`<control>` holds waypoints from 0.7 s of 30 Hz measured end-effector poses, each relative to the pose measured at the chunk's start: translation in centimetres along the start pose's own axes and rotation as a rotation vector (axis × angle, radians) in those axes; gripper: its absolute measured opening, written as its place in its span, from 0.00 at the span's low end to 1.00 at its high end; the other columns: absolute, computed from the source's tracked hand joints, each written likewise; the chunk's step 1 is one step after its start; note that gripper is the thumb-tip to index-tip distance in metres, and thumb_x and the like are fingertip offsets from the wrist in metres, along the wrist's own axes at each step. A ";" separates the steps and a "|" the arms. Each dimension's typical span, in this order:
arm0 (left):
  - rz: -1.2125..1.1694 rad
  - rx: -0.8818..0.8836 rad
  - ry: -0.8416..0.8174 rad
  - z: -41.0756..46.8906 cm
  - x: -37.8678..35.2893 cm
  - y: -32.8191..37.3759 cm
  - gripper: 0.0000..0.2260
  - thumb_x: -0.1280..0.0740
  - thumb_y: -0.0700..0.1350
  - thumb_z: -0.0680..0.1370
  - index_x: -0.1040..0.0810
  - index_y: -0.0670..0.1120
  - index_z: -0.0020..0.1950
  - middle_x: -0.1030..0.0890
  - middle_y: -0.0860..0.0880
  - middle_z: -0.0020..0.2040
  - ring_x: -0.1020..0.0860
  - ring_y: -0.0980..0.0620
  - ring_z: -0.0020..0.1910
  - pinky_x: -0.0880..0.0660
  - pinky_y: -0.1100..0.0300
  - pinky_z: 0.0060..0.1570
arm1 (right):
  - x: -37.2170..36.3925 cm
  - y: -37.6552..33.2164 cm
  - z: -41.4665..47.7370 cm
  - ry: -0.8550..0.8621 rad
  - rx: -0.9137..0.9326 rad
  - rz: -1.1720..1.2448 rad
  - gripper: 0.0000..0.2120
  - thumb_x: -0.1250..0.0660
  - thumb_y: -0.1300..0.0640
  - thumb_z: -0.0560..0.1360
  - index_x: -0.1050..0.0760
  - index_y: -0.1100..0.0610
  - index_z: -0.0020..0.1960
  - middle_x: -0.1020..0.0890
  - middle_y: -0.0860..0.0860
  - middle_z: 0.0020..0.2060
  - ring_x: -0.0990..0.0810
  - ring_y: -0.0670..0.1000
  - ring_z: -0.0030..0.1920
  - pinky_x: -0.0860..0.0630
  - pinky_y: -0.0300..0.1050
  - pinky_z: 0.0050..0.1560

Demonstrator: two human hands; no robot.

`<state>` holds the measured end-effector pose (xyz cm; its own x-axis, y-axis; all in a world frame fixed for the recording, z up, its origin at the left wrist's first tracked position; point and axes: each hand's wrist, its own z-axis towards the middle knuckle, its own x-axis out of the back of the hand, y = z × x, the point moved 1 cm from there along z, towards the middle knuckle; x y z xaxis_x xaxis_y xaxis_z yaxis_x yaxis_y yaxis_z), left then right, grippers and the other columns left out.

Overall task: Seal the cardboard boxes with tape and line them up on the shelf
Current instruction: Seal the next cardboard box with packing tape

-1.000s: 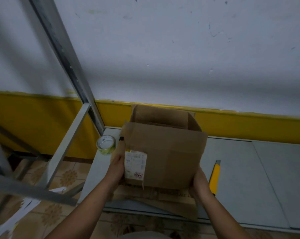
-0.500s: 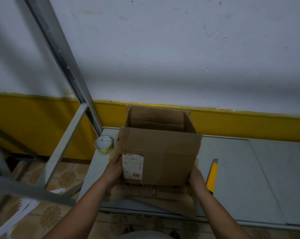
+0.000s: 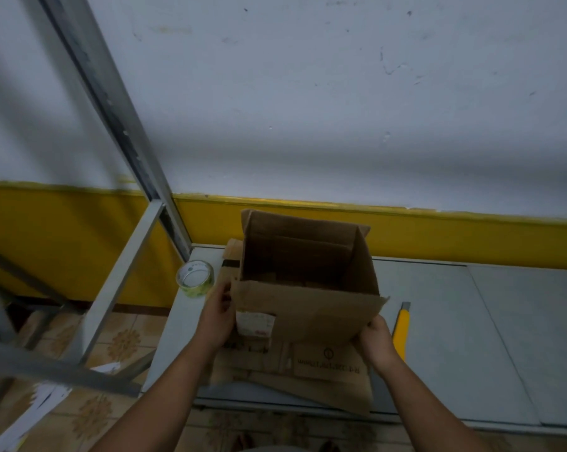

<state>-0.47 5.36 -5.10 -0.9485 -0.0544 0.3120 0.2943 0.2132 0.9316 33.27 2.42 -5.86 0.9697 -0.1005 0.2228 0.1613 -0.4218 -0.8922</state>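
A tape roll (image 3: 195, 278) stands at the left edge of the grey shelf (image 3: 471, 337). Just beside it, the left hand (image 3: 218, 316) grips the left side of the open box (image 3: 308, 288), which sits on flat cardboard (image 3: 327, 370). The right hand (image 3: 375, 337) grips its near right corner. A yellow knife (image 3: 401, 334) lies just right.

brown cardboard box (image 3: 308, 308), open-topped, on shelf (image 3: 471, 337)

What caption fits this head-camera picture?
Left hand and right hand hold an open cardboard box between a tape roll and a yellow cutter.
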 end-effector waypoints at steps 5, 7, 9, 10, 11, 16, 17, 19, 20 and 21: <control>-0.192 0.202 0.024 0.4 0.1 2.0 0.11 0.42 0.46 0.89 0.19 0.49 0.59 0.16 0.50 0.53 0.18 0.49 0.56 0.22 0.57 0.47 | 0.2 -1.8 -0.8 0.037 0.034 0.109 0.10 0.39 0.68 0.83 0.19 0.62 0.55 0.15 0.56 0.44 0.16 0.45 0.41 0.22 0.35 0.37; -0.280 0.323 0.023 0.4 -0.6 2.2 0.14 0.42 0.52 0.89 0.19 0.48 0.57 0.16 0.47 0.52 0.18 0.44 0.57 0.21 0.53 0.48 | 0.0 -2.0 -0.3 0.022 -0.051 0.211 0.12 0.41 0.62 0.84 0.18 0.62 0.54 0.15 0.55 0.42 0.16 0.51 0.43 0.23 0.41 0.40; -0.329 0.356 0.018 0.7 -1.1 2.3 0.18 0.42 0.57 0.87 0.20 0.46 0.62 0.15 0.44 0.56 0.18 0.42 0.60 0.19 0.49 0.52 | 0.0 -2.6 0.3 -0.005 -0.117 0.245 0.14 0.41 0.58 0.84 0.19 0.62 0.52 0.16 0.54 0.37 0.17 0.50 0.39 0.24 0.43 0.39; -0.337 0.347 0.020 0.8 -1.1 2.6 0.19 0.42 0.58 0.87 0.20 0.46 0.61 0.15 0.45 0.55 0.18 0.42 0.60 0.19 0.49 0.51 | 0.1 -3.1 0.3 -0.021 -0.127 0.234 0.14 0.42 0.56 0.84 0.19 0.62 0.52 0.16 0.53 0.35 0.18 0.50 0.38 0.24 0.44 0.39; -0.347 0.339 0.021 0.9 -0.8 3.2 0.19 0.42 0.59 0.87 0.19 0.47 0.59 0.15 0.45 0.52 0.18 0.42 0.59 0.20 0.50 0.49 | 0.3 -3.7 0.5 -0.041 -0.134 0.220 0.16 0.42 0.53 0.85 0.18 0.61 0.53 0.15 0.55 0.38 0.16 0.52 0.40 0.23 0.46 0.40; -0.293 0.353 -0.195 2.4 1.6 5.8 0.37 0.34 0.82 0.66 0.18 0.60 0.65 0.15 0.48 0.62 0.19 0.44 0.63 0.23 0.38 0.66 | 2.1 -6.8 0.3 -0.178 -0.077 0.214 0.22 0.45 0.41 0.86 0.14 0.46 0.51 0.13 0.54 0.41 0.14 0.52 0.39 0.22 0.46 0.41; -0.279 0.326 -0.240 2.6 1.9 6.4 0.37 0.33 0.81 0.65 0.19 0.62 0.67 0.15 0.49 0.64 0.19 0.45 0.65 0.24 0.38 0.66 | 2.5 -7.3 0.6 -0.183 -0.073 0.208 0.20 0.44 0.39 0.85 0.14 0.43 0.51 0.12 0.54 0.44 0.13 0.52 0.42 0.22 0.46 0.45; -0.285 0.260 -0.309 2.8 2.2 7.9 0.30 0.29 0.75 0.69 0.22 0.66 0.69 0.16 0.51 0.65 0.20 0.44 0.66 0.24 0.35 0.66 | 2.8 -8.3 0.9 -0.209 -0.036 0.216 0.19 0.38 0.36 0.80 0.17 0.44 0.61 0.13 0.53 0.53 0.14 0.52 0.54 0.21 0.51 0.56; -0.301 0.235 -0.319 2.8 2.1 8.6 0.26 0.27 0.71 0.71 0.22 0.68 0.68 0.16 0.51 0.65 0.20 0.44 0.66 0.23 0.35 0.66 | 2.7 -8.5 1.1 -0.231 -0.007 0.216 0.24 0.34 0.34 0.78 0.20 0.46 0.67 0.14 0.52 0.57 0.15 0.53 0.58 0.21 0.54 0.60; -0.319 0.219 -0.323 2.6 2.0 9.4 0.22 0.25 0.67 0.73 0.22 0.69 0.65 0.17 0.52 0.64 0.19 0.44 0.65 0.22 0.35 0.65 | 2.6 -8.5 1.4 -0.247 -0.002 0.217 0.29 0.30 0.34 0.75 0.24 0.48 0.71 0.14 0.51 0.59 0.15 0.53 0.60 0.21 0.55 0.62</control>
<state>0.11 9.75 3.76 -0.9852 0.1475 -0.0875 -0.0145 0.4369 0.8994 34.66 7.00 1.75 0.9967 0.0331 -0.0748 -0.0543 -0.4160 -0.9077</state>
